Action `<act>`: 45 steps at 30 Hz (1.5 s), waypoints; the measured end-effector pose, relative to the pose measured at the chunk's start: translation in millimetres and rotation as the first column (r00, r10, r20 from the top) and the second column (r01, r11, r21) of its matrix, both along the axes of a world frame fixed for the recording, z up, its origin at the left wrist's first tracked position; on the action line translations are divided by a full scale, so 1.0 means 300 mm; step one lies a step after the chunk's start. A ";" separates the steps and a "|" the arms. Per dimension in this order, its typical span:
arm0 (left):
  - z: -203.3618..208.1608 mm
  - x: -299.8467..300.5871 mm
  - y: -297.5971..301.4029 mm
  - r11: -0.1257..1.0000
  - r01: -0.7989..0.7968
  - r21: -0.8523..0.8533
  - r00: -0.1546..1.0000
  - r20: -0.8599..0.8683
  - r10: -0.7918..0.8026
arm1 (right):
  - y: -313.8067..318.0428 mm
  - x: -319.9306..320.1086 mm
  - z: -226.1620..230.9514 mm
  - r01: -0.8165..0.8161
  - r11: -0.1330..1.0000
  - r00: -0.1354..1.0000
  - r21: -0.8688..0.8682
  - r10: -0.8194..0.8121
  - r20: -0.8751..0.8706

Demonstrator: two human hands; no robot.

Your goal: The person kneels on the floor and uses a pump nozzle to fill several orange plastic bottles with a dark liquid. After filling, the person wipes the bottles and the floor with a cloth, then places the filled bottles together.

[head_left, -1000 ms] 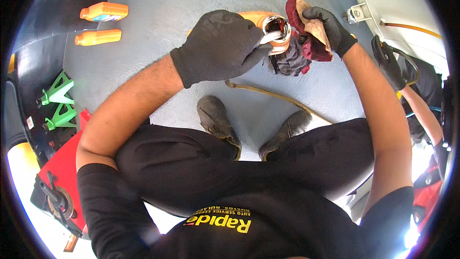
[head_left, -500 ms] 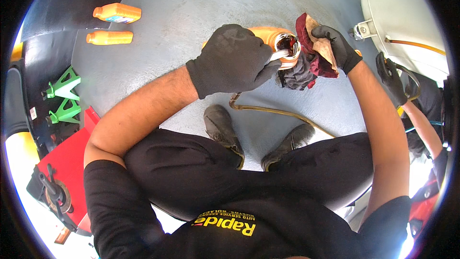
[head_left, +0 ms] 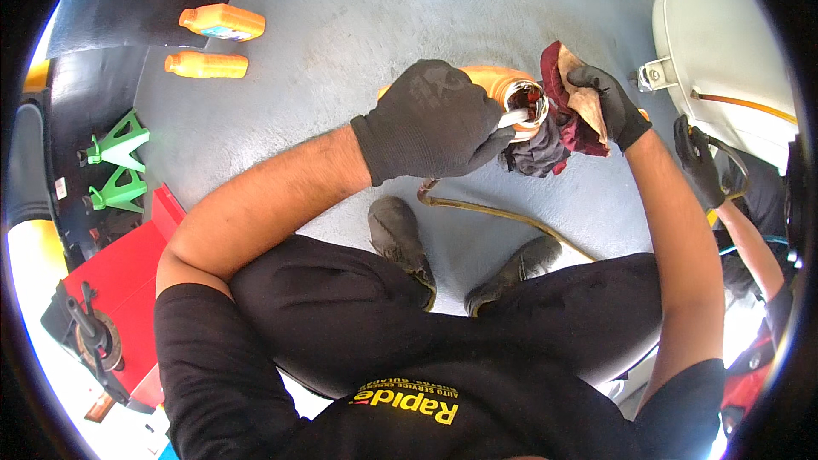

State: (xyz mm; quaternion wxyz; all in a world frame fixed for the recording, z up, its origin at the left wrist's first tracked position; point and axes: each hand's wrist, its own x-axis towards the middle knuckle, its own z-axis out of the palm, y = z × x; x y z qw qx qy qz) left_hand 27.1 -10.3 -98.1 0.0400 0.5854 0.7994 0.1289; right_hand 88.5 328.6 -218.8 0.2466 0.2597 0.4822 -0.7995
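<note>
My left hand [head_left: 434,123], in a black glove, is closed around a short white tube-like piece [head_left: 514,117]. Its far end reaches the round mouth of an orange container [head_left: 498,78], where something dark red and shiny shows inside. The container lies partly behind that hand, so I cannot tell whether the fingers also grip it. My right hand [head_left: 620,109], gloved too, pinches a stained maroon and tan rag [head_left: 584,115] just right of the mouth. A crumpled dark cloth [head_left: 537,149] sits below the mouth, against the rag.
Two orange bottles [head_left: 223,22] lie at the far left. Green jack stands [head_left: 119,140] and a red surface [head_left: 119,281] are on the left. A brown hose [head_left: 503,211] crosses the grey floor near my shoes. At right, another person's gloved hand [head_left: 699,162] is beside a pale tank [head_left: 724,43].
The whole view has shifted slightly, with the scene lower and a little to the right. Both hands keep their holds at the container's mouth.
</note>
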 end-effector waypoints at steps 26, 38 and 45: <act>0.023 -0.012 -0.009 0.999 0.007 0.046 0.999 0.049 -0.010 | 0.134 0.029 -0.027 -0.102 0.990 0.979 -0.094 0.116 0.165; 0.037 -0.013 0.026 1.000 0.030 -0.005 0.999 0.037 -0.030 | 0.256 0.117 -0.132 -0.452 -0.161 0.719 0.877 0.517 0.465; 0.041 -0.019 0.034 0.999 0.049 0.016 0.998 0.043 -0.050 | 0.307 0.172 -0.464 0.087 -0.309 0.439 0.947 0.865 0.242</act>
